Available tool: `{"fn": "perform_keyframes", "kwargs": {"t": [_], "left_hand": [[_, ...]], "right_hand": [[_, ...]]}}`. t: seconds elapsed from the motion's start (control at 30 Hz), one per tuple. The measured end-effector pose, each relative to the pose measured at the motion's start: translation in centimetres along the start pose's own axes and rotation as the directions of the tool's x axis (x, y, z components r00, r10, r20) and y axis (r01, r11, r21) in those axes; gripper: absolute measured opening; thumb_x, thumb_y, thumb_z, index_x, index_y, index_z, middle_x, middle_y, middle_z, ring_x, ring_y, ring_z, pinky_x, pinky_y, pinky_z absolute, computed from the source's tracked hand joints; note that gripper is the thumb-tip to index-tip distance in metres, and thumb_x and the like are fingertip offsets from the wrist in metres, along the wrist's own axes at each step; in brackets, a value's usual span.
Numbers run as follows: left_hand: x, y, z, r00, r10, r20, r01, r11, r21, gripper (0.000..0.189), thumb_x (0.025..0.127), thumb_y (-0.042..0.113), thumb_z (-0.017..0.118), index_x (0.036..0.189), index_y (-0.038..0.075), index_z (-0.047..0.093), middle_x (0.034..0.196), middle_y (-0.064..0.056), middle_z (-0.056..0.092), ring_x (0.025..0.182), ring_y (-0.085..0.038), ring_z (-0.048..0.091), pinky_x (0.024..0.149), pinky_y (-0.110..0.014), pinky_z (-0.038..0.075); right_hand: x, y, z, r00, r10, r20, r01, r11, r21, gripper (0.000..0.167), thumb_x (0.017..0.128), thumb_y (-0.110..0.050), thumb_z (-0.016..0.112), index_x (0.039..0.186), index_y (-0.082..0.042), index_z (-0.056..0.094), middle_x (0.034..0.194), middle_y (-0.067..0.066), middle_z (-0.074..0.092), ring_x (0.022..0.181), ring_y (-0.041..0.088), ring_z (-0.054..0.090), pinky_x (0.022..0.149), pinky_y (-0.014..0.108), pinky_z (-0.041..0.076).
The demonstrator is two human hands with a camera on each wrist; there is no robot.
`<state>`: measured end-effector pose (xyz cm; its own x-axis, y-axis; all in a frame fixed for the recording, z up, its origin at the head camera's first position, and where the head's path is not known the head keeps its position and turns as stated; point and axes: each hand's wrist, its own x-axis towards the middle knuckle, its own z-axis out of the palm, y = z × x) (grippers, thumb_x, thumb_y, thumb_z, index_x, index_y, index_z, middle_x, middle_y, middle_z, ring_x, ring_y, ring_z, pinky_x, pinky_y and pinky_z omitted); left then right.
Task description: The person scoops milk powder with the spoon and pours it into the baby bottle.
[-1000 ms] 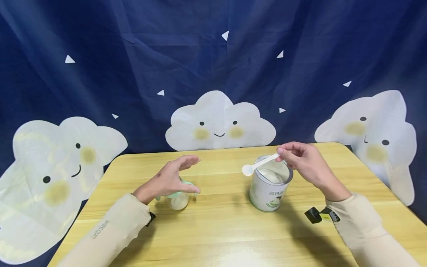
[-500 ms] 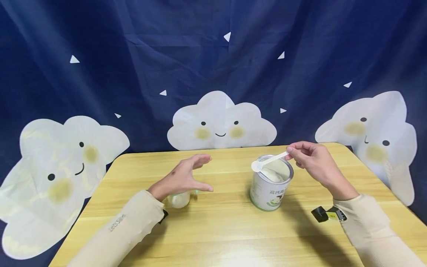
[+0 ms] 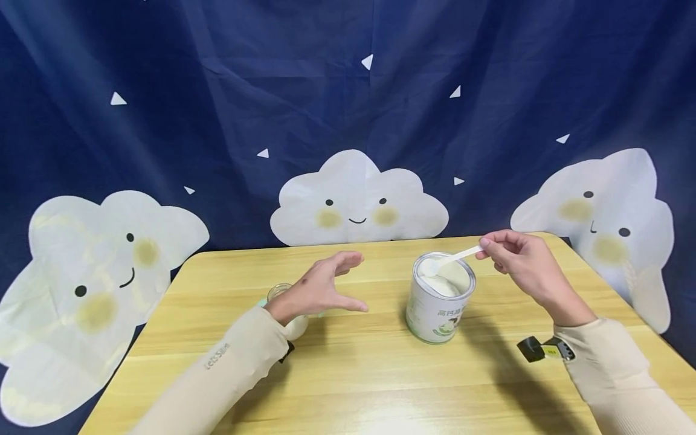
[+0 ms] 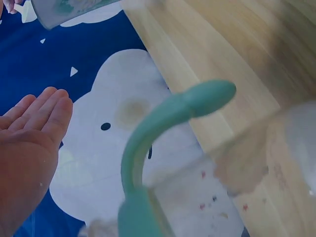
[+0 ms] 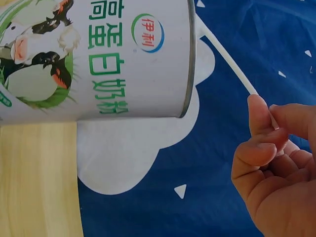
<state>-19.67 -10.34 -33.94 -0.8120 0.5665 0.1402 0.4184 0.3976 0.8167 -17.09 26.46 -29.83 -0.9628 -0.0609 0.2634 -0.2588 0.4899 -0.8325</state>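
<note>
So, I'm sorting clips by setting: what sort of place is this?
Probably a staged indoor corner, though the room beyond is out of view: a navy cloth printed with smiling clouds hangs behind a wood-grain table that bears a milk powder tin.

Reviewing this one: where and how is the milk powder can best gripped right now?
Probably round the side wall of the can, coming from the person's left. It stands upright, a cylinder whose uncovered top shows white powder, so a hold from above looks poorer. The right hand holds the scoop at that top from the other side, while the left hand, thumb spread, faces the wall.
</note>
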Motion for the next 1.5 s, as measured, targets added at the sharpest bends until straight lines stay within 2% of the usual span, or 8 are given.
{"fn": "perform_keyframes", "kwargs": {"t": [0.33, 0.43, 0.63, 0.97, 1.13, 1.3, 1.5], "left_hand": [[1.2, 0.2, 1.8, 1.000, 0.008, 0.016, -0.007, 1.000, -0.026, 0.093, 0.071, 0.023, 0.093, 0.147, 0.003, 0.042, 0.150, -0.011, 0.047, 0.137, -0.025, 0.045, 0.114, -0.035, 0.036], [1.4, 0.3, 2.2, 1.000, -0.001, 0.024, 0.001, 1.000, -0.031, 0.094, 0.071, 0.025, 0.093, 0.147, 0.004, 0.042, 0.151, -0.009, 0.046, 0.137, -0.023, 0.045, 0.114, -0.033, 0.036], [1.7, 0.5, 3.1, 0.999, -0.020, 0.037, 0.021, 0.999, -0.046, 0.093, 0.072, 0.023, 0.092, 0.148, 0.007, 0.041, 0.152, -0.007, 0.046, 0.138, -0.023, 0.044, 0.114, -0.035, 0.036], [3.0, 0.5, 4.7, 0.999, -0.006, 0.043, 0.009, 0.997, -0.076, 0.094, 0.074, 0.026, 0.091, 0.149, 0.006, 0.039, 0.152, -0.008, 0.045, 0.138, -0.022, 0.045, 0.113, -0.034, 0.038], [3.8, 0.6, 5.8, 0.999, 0.000, 0.051, 0.004, 0.996, -0.086, 0.096, 0.074, 0.026, 0.091, 0.150, 0.005, 0.038, 0.153, -0.009, 0.044, 0.139, -0.021, 0.043, 0.113, -0.034, 0.038], [4.7, 0.6, 6.8, 0.999, 0.020, 0.034, -0.017, 0.996, -0.092, 0.098, 0.073, 0.024, 0.092, 0.151, 0.003, 0.035, 0.153, -0.011, 0.043, 0.139, -0.020, 0.042, 0.113, -0.028, 0.036], [5.6, 0.7, 8.0, 1.000, 0.019, 0.012, -0.018, 0.993, -0.116, 0.097, 0.074, 0.023, 0.091, 0.151, 0.002, 0.035, 0.152, -0.013, 0.043, 0.139, -0.022, 0.043, 0.112, -0.028, 0.038]], "right_hand": [[-0.3, 0.4, -0.3, 1.000, -0.007, -0.024, 0.005, 0.997, -0.072, 0.031, 0.102, -0.025, 0.060, 0.107, 0.006, 0.064, 0.078, -0.014, 0.069, 0.060, 0.007, 0.050, 0.052, 0.021, 0.042], [-0.4, 0.5, -0.4, 0.999, -0.021, -0.025, 0.019, 0.996, -0.090, 0.030, 0.102, -0.024, 0.059, 0.106, 0.006, 0.064, 0.078, -0.013, 0.069, 0.060, 0.007, 0.049, 0.050, 0.022, 0.040], [-0.4, 0.7, -0.4, 0.999, -0.035, -0.011, 0.034, 0.993, -0.112, 0.025, 0.102, -0.020, 0.060, 0.104, 0.004, 0.065, 0.079, -0.009, 0.070, 0.061, 0.007, 0.049, 0.051, 0.022, 0.040], [-0.6, 0.7, -0.3, 1.000, -0.015, 0.023, 0.019, 0.987, -0.159, 0.023, 0.102, -0.020, 0.060, 0.102, 0.001, 0.066, 0.083, -0.001, 0.071, 0.066, 0.010, 0.054, 0.054, 0.022, 0.043], [-0.6, 0.9, -0.2, 0.999, -0.024, 0.034, 0.029, 0.987, -0.158, 0.019, 0.101, -0.017, 0.061, 0.101, 0.001, 0.067, 0.080, -0.003, 0.071, 0.066, 0.009, 0.056, 0.057, 0.021, 0.046], [-0.6, 1.0, -0.1, 0.999, -0.024, 0.040, 0.030, 0.988, -0.150, 0.019, 0.100, -0.016, 0.062, 0.101, 0.002, 0.068, 0.081, -0.002, 0.072, 0.070, 0.007, 0.060, 0.060, 0.020, 0.049], [-0.7, 0.9, 0.1, 0.999, -0.010, 0.045, 0.017, 0.986, -0.164, 0.023, 0.099, -0.022, 0.065, 0.099, 0.001, 0.069, 0.084, 0.004, 0.074, 0.076, 0.006, 0.063, 0.065, 0.020, 0.051]]}}
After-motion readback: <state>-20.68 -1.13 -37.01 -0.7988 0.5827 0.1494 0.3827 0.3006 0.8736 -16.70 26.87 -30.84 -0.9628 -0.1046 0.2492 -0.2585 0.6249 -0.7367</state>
